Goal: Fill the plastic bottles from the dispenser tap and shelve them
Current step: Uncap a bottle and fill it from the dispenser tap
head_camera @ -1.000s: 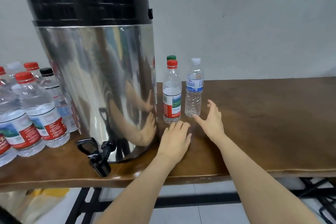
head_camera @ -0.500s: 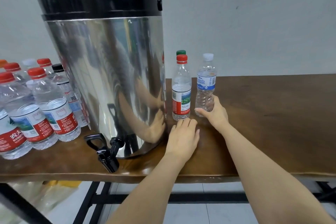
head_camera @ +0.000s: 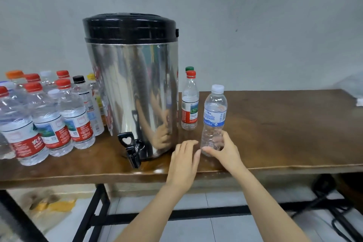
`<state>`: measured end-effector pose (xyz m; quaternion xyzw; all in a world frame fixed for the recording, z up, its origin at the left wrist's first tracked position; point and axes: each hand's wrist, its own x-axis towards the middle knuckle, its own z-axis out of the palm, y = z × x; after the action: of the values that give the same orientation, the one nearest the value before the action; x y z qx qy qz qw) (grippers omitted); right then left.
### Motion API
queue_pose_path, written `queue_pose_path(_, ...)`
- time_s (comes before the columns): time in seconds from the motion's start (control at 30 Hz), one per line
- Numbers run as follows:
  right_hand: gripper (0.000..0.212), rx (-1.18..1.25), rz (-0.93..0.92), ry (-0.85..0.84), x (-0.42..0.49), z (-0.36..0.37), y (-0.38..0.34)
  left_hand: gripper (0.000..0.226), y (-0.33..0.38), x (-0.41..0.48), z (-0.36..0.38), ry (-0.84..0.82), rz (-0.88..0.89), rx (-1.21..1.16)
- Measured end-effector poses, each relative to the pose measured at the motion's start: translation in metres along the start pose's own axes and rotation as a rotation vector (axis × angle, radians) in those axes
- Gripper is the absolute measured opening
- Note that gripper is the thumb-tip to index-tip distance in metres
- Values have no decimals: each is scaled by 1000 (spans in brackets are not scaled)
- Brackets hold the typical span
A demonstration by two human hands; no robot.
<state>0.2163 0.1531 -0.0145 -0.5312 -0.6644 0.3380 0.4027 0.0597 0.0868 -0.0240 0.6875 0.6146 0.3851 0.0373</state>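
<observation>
A steel dispenser (head_camera: 135, 92) with a black lid stands on the brown table (head_camera: 284, 133); its black tap (head_camera: 132, 149) juts over the front edge. My right hand (head_camera: 225, 151) grips the base of an empty white-capped, blue-label bottle (head_camera: 214, 118), upright near the front edge. My left hand (head_camera: 184, 161) rests flat on the table just left of it, fingers straight. A red-capped bottle (head_camera: 189, 104) stands behind, beside the dispenser, with a green cap (head_camera: 189, 68) showing behind it.
Several capped bottles (head_camera: 49, 116), mostly with red caps and labels, crowd the table left of the dispenser. A pale bag (head_camera: 353, 88) lies at the far right. Black table legs (head_camera: 92, 208) and tiled floor show below.
My right hand closed round the blue-label bottle and drew it from beside the red-capped bottle toward the front edge. My left hand stayed on the table. The view pulled back.
</observation>
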Motion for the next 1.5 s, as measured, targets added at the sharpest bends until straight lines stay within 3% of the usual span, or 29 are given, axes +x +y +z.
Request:
queue_pose_path(0.13, 74, -8, -40, -61, -50, 9, -17, 44, 10, -37, -28, 111, -93, -357)
queue_pose_path(0.3, 73, -38, -76, -168, -98, 30, -40, 90, 26, -59, -71, 105, -177, -654)
queue_pose_path(0.43, 71, -104, -94, -284, -125, 50, -50, 77, 27, -79, -89, 242, -192, -755)
queue_pose_path(0.57, 81, -237, -149, -397, -131, 47, -50, 75, 10, -97, -99, 282, -231, -712)
queue_pose_path(0.67, 51, -297, -161, -270, -128, 32, -69, 77, -2, -112, -104, 254, -263, -617)
queue_pose_path(0.77, 22, -203, -258, -91, -132, 25, -111, 75, -9, -125, -103, 186, -276, -514)
queue_pose_path(0.97, 41, -415, -381, -128, -146, 39, -165, 73, -18, -141, -96, 122, -294, -447)
queue_pose_path(1.07, 37, -376, -412, -158, -143, 50, -163, 64, -20, -144, -98, 140, -310, -471)
queue_pose_path(1.2, 18, -324, -495, -333, -137, 48, -159, 59, -26, -149, -101, 168, -328, -518)
queue_pose_path(1.3, 35, -306, -484, -458, -133, 43, -154, 62, -32, -152, -100, 162, -360, -529)
queue_pose_path(1.4, 48, -361, -417, -386, -133, 45, -154, 59, -34, -151, -98, 150, -382, -508)
queue_pose_path(1.5, 37, -434, -417, -317, -132, 47, -154, 57, -32, -150, -97, 132, -378, -500)
